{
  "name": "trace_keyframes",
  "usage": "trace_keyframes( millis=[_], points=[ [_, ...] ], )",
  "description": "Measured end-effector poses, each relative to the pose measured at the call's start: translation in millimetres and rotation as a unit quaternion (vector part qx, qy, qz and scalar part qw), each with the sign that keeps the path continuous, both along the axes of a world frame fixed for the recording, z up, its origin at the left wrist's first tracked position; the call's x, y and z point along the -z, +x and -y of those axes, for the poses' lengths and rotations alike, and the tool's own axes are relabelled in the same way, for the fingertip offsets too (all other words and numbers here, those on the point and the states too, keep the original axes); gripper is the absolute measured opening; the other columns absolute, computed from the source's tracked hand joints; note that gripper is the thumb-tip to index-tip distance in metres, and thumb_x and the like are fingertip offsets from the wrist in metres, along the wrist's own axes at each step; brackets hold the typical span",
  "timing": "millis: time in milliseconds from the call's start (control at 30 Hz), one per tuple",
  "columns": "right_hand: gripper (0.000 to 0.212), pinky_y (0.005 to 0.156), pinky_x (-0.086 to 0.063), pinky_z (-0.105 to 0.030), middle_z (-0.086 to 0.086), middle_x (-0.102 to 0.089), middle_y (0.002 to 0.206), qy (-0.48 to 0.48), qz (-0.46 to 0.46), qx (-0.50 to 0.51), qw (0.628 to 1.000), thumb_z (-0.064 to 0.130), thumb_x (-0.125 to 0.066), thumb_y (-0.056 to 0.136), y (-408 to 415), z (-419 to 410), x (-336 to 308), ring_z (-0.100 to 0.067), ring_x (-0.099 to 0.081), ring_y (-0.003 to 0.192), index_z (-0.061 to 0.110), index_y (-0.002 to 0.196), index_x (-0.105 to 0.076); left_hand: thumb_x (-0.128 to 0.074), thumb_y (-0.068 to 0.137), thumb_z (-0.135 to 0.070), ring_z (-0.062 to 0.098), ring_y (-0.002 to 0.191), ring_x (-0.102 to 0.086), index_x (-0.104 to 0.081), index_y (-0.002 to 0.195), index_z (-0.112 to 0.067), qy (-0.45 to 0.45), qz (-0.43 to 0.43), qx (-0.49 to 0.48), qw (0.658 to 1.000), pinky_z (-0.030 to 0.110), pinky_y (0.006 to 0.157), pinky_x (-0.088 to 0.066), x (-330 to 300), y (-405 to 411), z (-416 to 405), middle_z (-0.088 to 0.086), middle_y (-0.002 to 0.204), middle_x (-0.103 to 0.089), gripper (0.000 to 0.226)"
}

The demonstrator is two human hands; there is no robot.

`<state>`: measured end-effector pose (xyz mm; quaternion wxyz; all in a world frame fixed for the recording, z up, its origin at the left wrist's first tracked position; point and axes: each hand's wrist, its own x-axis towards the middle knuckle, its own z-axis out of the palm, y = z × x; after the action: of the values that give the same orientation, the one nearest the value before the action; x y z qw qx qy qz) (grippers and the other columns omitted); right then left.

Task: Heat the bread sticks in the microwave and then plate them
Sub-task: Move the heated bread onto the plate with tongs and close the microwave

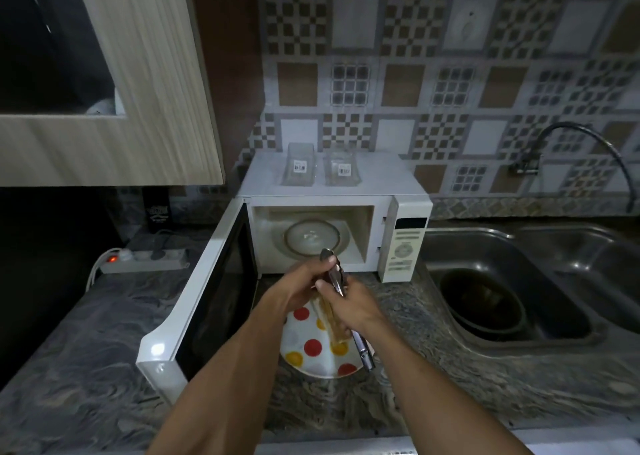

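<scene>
Dim kitchen, patterned tile wall, dark marbled stone surface [104, 368]. White microwave [405, 240] against the wall, door [207, 302] swung wide to the left, one glass bowl [311, 238] on the turntable inside. Two clear containers [299, 165] with barcode stickers on the microwave's top, side by side. Plate [311, 347] just in front of the microwave, white with red, yellow and grey dots, resting on the surface. Bread sticks [330, 316] over the plate: pale golden, long and slim, seemingly inside a clear wrapper, lying lengthwise from the hands toward the plate's near right edge; exact count unclear, partly hidden by the hands. One pair of metal tongs [362, 349], handle end sticking out past the plate's right rim, tips up by the fingers. Left hand [304, 281] closed around the upper end of the tongs and bread sticks, thumb on top. Right hand [356, 304] closed on the tongs lower down, above the plate. Two-basin steel sink [485, 247] to the right, one dark pot [485, 302] in the nearer basin, curved tap [588, 139] on the wall above. One power strip [145, 259] with a red light at the left, behind the door.
</scene>
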<state>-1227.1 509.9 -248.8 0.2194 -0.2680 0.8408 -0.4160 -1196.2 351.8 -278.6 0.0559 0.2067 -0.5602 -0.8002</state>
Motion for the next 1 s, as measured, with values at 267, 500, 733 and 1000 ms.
trace_keyframes(
  millis=[267, 500, 733, 1000],
  points=[
    [0.055, 0.046, -0.052, -0.022, -0.003, -0.073, 0.077, -0.017, 0.096, 0.024, 0.995, 0.056, -0.068, 0.083, 15.0, 7.8, 7.4, -0.015, -0.068, 0.059, 0.016, 0.117, -0.051, -0.081, 0.077, -0.031, 0.024, 0.079, -0.069, -0.069, 0.104, 0.002, 0.011, 0.070, -0.122, 0.990, 0.029, 0.066, -0.056, 6.4, 13.8, 11.7, 0.017, 0.096, -0.072, 0.044],
    [0.029, 0.069, -0.053, -0.026, 0.002, -0.073, 0.081, 0.056, 0.111, 0.018, 0.992, 0.025, -0.073, 0.083, 16.0, -10.8, 47.1, -0.012, -0.066, 0.075, 0.020, 0.110, -0.063, -0.067, 0.091, -0.020, 0.014, 0.068, -0.061, -0.062, 0.084, -0.009, 0.036, 0.134, -0.199, 0.970, 0.019, 0.052, -0.053, 30.4, 21.3, 9.9, 0.006, 0.079, -0.065, 0.013],
    [0.027, 0.072, -0.049, -0.029, -0.003, -0.073, 0.101, 0.109, 0.012, 0.028, 0.994, 0.038, -0.079, 0.080, 33.8, 4.8, 88.3, -0.025, -0.067, 0.096, 0.022, 0.098, -0.066, -0.074, 0.078, -0.003, 0.029, 0.084, -0.066, -0.066, 0.097, 0.002, -0.093, 0.264, -0.177, 0.944, 0.038, 0.078, -0.059, 62.9, 17.5, -5.2, 0.018, 0.093, -0.068, 0.020],
    [0.024, 0.078, -0.056, -0.038, -0.011, -0.070, 0.103, 0.152, -0.099, -0.032, 0.983, 0.025, -0.060, 0.091, 36.6, 22.7, 118.0, -0.031, -0.066, 0.099, 0.012, 0.110, -0.067, -0.077, 0.074, -0.032, 0.030, 0.107, -0.063, -0.065, 0.116, 0.000, -0.249, 0.357, -0.186, 0.881, 0.029, 0.082, -0.052, 88.5, 18.4, -3.3, 0.017, 0.116, -0.066, 0.054]
  ],
)
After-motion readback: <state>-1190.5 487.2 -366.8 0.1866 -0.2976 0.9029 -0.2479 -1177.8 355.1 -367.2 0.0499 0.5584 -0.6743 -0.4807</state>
